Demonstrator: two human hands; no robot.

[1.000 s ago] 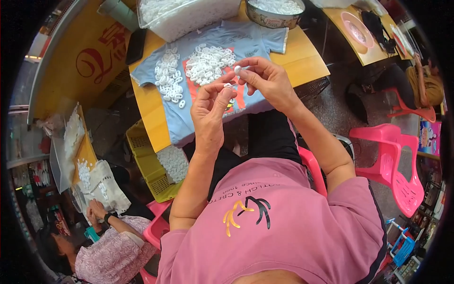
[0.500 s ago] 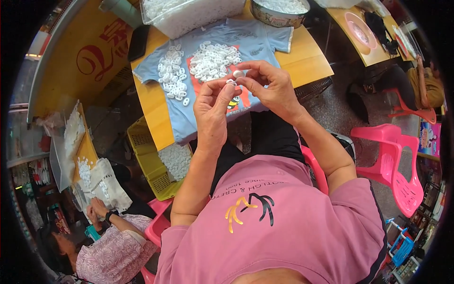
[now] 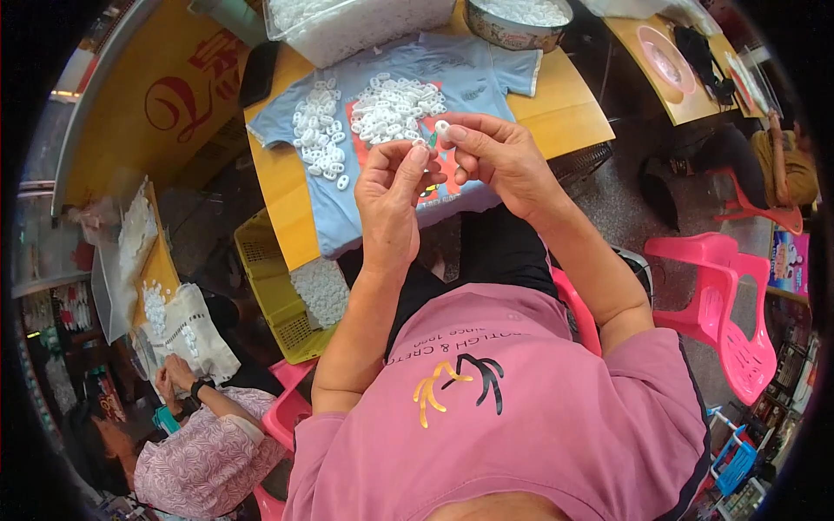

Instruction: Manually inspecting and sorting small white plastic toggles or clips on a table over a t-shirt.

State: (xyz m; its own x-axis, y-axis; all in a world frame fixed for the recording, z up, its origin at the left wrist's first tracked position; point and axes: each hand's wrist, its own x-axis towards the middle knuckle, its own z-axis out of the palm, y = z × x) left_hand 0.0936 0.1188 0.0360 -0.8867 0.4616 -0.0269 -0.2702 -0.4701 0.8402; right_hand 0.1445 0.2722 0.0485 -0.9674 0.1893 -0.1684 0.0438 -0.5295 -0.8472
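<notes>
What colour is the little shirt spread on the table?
Light blue shirt with a red print, seen in the head view.

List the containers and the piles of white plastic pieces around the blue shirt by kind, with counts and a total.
Clear tub: 1
Metal bowl: 1
Yellow crate: 1
Piles of white pieces on the shirt: 2, one left, one right
Total: 5

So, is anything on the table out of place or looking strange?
One oddity: a light blue T-shirt lies flat on the yellow table as a work mat, with two loose heaps of small white plastic pieces on it. Its lower hem hangs over the table edge. Both hands hold one white piece above it. Nothing looks spilled or broken.
</notes>
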